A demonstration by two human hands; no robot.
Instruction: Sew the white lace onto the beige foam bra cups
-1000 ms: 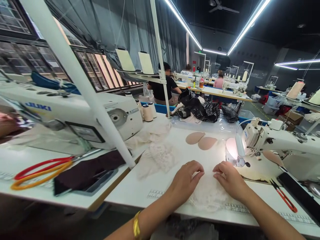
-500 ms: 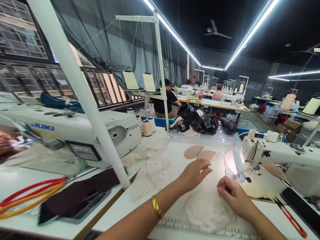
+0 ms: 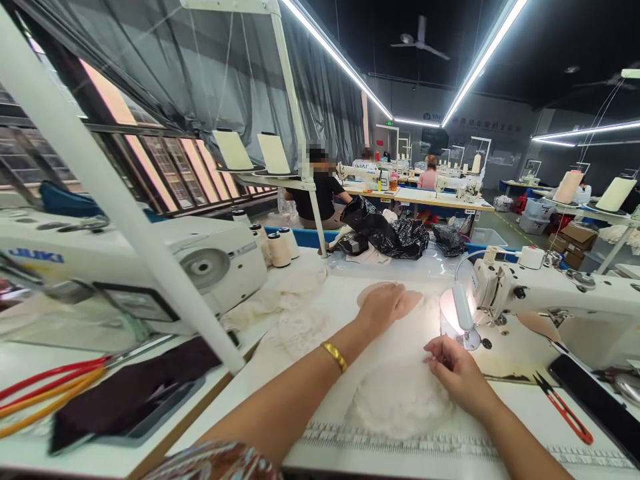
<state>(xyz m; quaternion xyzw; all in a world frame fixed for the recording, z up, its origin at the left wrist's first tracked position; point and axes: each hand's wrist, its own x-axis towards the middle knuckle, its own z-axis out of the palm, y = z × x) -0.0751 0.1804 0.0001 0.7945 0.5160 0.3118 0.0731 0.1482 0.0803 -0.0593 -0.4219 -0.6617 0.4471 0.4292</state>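
My left hand (image 3: 384, 307) reaches forward over two beige teardrop-shaped fabric pieces (image 3: 411, 305). Its fingers are stretched out and lie on or just above them, partly hiding both. My right hand (image 3: 457, 367) stays low, left of the lit sewing machine (image 3: 540, 300), with fingers curled toward the thumb. Whatever may be between those fingertips is hidden. Between my forearms rests a rounded piece of white fluffy-looking fabric (image 3: 395, 400) on the white table. Another beige piece (image 3: 539, 325) sits on the bed of the right machine.
A second sewing machine (image 3: 200, 260) and a slanting white post (image 3: 125, 193) stand left. Thread snips (image 3: 565, 410) and a black phone (image 3: 595, 400) lie right. Red-and-orange-handled scissors (image 3: 55, 387) are at left. Thread cones (image 3: 280, 248) and black plastic bags (image 3: 385, 230) stand behind; co-workers sit beyond.
My left hand has moved forward from above the white fabric onto the beige pieces. My right hand keeps nearly the same place and curl. The view has shifted slightly.
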